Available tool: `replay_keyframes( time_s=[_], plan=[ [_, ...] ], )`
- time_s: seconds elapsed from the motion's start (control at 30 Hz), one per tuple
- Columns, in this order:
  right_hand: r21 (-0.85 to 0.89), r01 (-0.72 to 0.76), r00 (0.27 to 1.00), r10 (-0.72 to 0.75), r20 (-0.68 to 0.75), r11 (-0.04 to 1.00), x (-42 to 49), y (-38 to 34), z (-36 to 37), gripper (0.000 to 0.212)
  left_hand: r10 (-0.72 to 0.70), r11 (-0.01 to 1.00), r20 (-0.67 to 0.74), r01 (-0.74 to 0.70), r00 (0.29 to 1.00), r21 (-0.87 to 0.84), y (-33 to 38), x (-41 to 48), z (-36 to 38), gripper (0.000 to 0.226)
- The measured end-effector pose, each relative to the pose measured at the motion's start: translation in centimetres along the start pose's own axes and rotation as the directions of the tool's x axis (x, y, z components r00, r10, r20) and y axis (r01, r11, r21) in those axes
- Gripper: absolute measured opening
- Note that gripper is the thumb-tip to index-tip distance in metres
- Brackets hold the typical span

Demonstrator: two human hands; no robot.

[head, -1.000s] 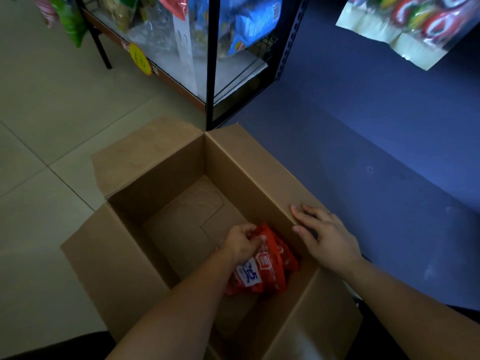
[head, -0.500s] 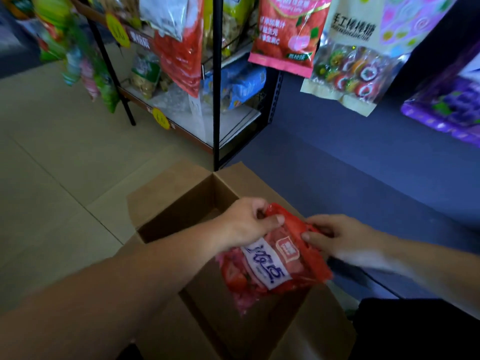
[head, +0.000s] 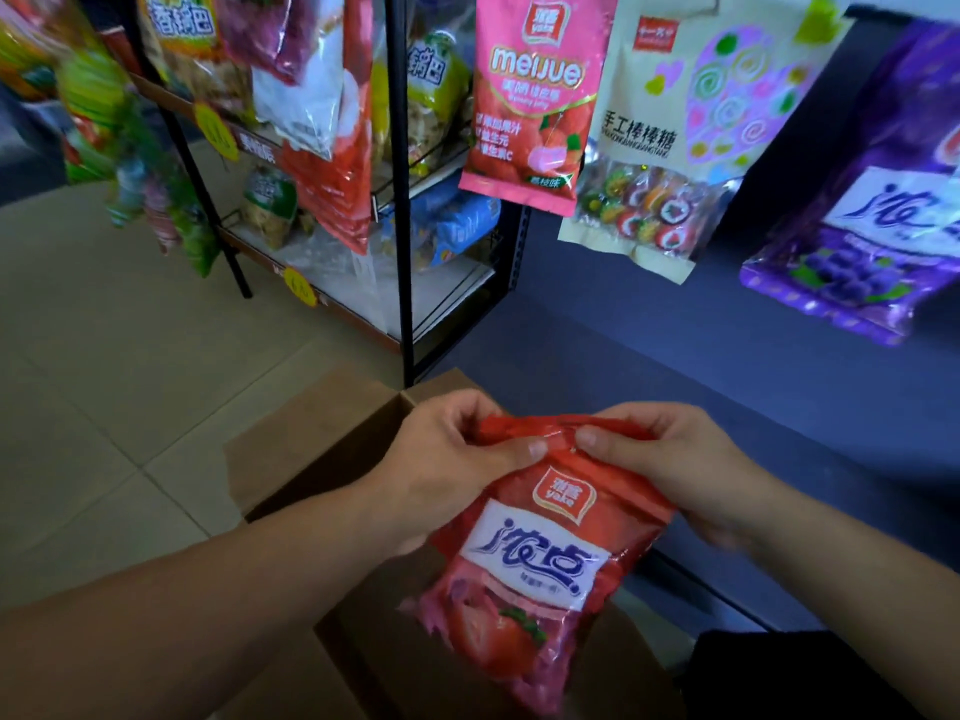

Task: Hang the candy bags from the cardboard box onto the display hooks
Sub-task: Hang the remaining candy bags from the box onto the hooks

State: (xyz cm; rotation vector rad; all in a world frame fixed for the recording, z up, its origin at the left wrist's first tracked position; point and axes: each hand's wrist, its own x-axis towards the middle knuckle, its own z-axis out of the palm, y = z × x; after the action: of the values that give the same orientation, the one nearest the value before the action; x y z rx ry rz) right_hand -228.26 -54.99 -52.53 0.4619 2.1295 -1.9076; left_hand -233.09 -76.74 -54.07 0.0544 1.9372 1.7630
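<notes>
Blue display wall (head: 675,356): you cannot see any hook from here, because the hung bags cover them. Reach up without finding a free one and you are likely to poke around blind.
Cardboard box (head: 322,459): it sits open on the floor, directly below your hands. A dropped bag probably lands back inside, which costs time and does no real harm.
Hung bags: the pink bag (head: 530,96), lollipop bag (head: 675,127) and purple bag (head: 872,215) hang close together. Raise your bag carelessly and you may knock one off.
Red candy bag (head: 535,563): you hold it over the box, tilted, with its lower end hanging free. That weight pulls against your hold on the top.
Hands: your left hand (head: 452,459) and right hand (head: 675,470) both pinch the bag's top, thumbs on the front face.
Top edge (head: 561,426): it is crumpled between your thumbs and no hang hole shows. Smooth it out first, or the hook may miss or tear the strip.
</notes>
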Motion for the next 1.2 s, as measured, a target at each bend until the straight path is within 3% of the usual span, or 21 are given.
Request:
replay_keyframes(
  time_s=[0.27, 0.37, 0.67, 0.83, 0.97, 1.1, 1.2],
  plan=[
    [0.081, 0.067, 0.995, -0.061, -0.074, 0.994, -2.5, -2.3, -5.7, 0.035, 0.077, 0.997, 0.142, -0.073, 0.987, -0.029, 3.9, -0.4, 2.6, 0.015],
    [0.118, 0.099, 0.985, -0.08, -0.155, 0.988, -4.7, -3.1, -8.3, 0.027, 0.172, 0.981, 0.112, -0.18, 0.979, 0.067, 5.4, -1.5, 4.2, 0.015],
    [0.142, 0.245, 0.918, -0.182, -0.352, 0.959, -10.7, -4.4, -13.7, 0.02, 0.237, 0.969, 0.053, -0.24, 0.97, 0.058, 11.7, -5.9, 9.8, 0.008],
    [0.182, 0.327, 0.839, -0.197, -0.507, 0.927, -14.9, -5.1, -15.9, 0.018, 0.347, 0.917, 0.175, -0.372, 0.921, 0.143, 15.6, -7.4, 14.3, 0.004],
    [0.085, 0.421, 0.714, -0.273, -0.644, 0.903, -18.8, -5.3, -19.2, 0.016, 0.464, 0.776, 0.279, -0.538, 0.84, 0.329, 18.4, -8.2, 18.9, 0.011],
    [0.011, 0.494, 0.549, -0.302, -0.78, 0.87, -24.0, -5.5, -24.0, 0.007, 0.506, 0.698, 0.409, -0.639, 0.759, 0.322, 20.5, -9.8, 24.3, 0.018],
    [-0.035, 0.488, 0.522, -0.324, -0.789, 0.872, -27.7, -5.2, -27.3, 0.009, 0.534, 0.705, 0.397, -0.652, 0.746, 0.278, 21.3, -10.8, 28.6, 0.014]
  ],
)
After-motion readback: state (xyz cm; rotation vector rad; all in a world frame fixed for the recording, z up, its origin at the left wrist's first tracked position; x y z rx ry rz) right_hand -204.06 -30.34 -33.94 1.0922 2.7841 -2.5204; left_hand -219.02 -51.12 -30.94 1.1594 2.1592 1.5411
